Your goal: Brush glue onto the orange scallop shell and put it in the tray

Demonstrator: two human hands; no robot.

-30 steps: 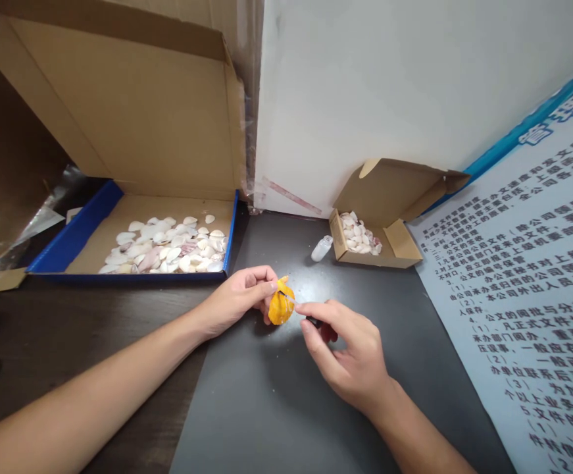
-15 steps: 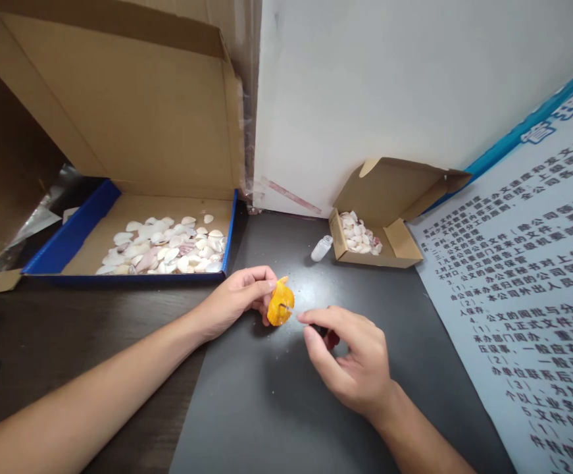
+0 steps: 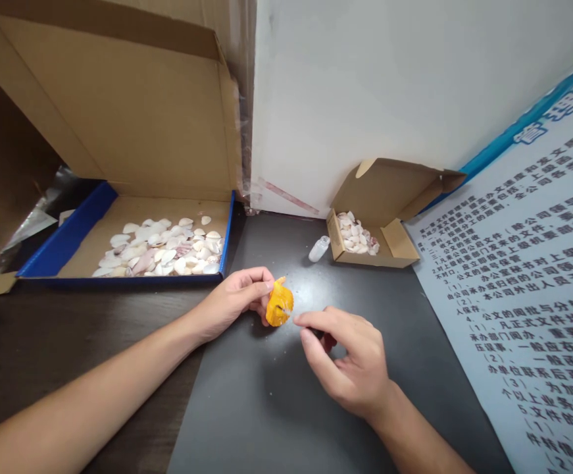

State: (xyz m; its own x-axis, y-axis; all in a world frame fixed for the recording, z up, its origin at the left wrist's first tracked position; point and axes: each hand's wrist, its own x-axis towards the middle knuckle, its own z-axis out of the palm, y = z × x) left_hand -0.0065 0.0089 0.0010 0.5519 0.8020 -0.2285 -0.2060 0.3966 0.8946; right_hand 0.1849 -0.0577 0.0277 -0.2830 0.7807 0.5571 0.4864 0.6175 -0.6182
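An orange-yellow shell [image 3: 279, 307] is pinched by its upper edge between the thumb and fingers of my left hand [image 3: 247, 291], above the dark mat. On the shell's face lies a small dark mark with something whitish beside it. Just right of it is my right hand [image 3: 348, 352], curled, index fingertip and thumb close together and pointing at the shell. A thin, pale tool tip seems to reach from these fingers to the shell; most of it is hidden. A small clear bottle with white contents [image 3: 319, 249] leans on the mat beyond my hands.
At the left, an open blue-edged box [image 3: 89, 227] holds several pale shells [image 3: 168, 247]. A small open cardboard box [image 3: 375, 259] with several shells [image 3: 355, 232] stands at the back right. A printed sheet [image 3: 527, 276] borders the right side. White specks dot the mat [image 3: 247, 408].
The view has shifted slightly. My right hand has moved a little to the left, and the shell has turned slightly in my left hand.
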